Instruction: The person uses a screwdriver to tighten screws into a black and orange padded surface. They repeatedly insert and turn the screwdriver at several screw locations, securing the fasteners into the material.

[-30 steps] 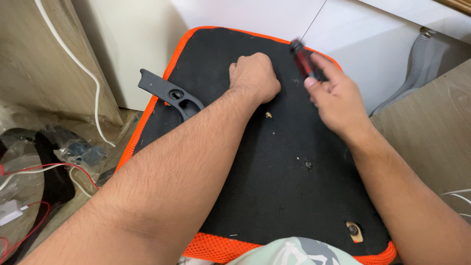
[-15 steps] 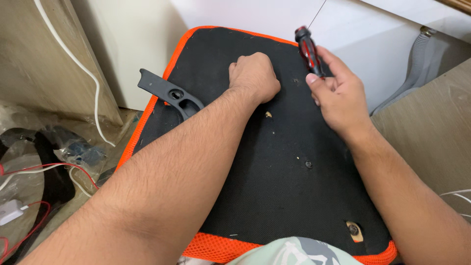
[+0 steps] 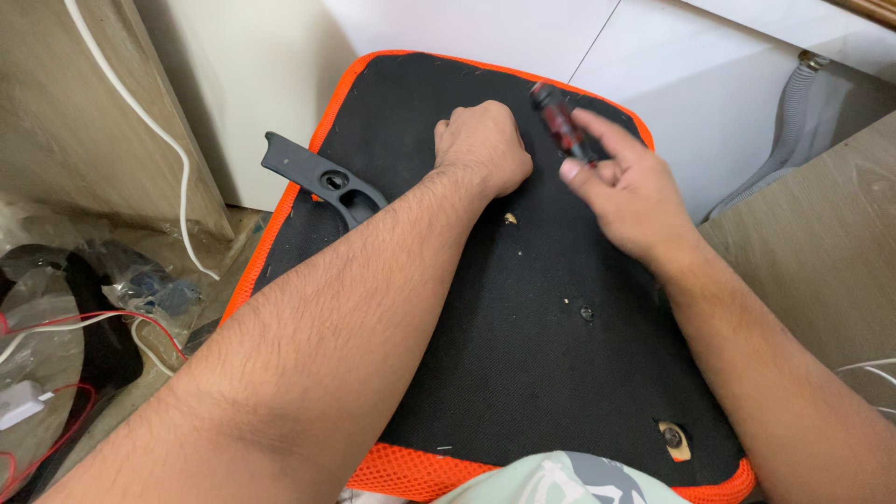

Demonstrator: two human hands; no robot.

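Observation:
A black seat panel [image 3: 523, 336] edged in orange mesh lies upside down in front of me. My left hand [image 3: 483, 145] rests on its far part as a closed fist; what is inside it is hidden. My right hand [image 3: 623, 187] grips a screwdriver [image 3: 560, 121] with a red and black handle, blurred by motion, just right of my left fist. A small hole [image 3: 510, 218] shows below the fist. A screw [image 3: 586, 314] sits in the panel's middle right and another fitting [image 3: 672, 437] at the near right corner.
A black plastic armrest bracket [image 3: 322, 177] juts out at the panel's left edge. White and red cables [image 3: 56, 327] and plastic bags lie on the floor at left. A grey corrugated hose [image 3: 793, 112] runs at upper right beside a wooden board [image 3: 821, 252].
My right hand has carried the screwdriver leftward and slightly down, closer to my left fist. The left hand has stayed put.

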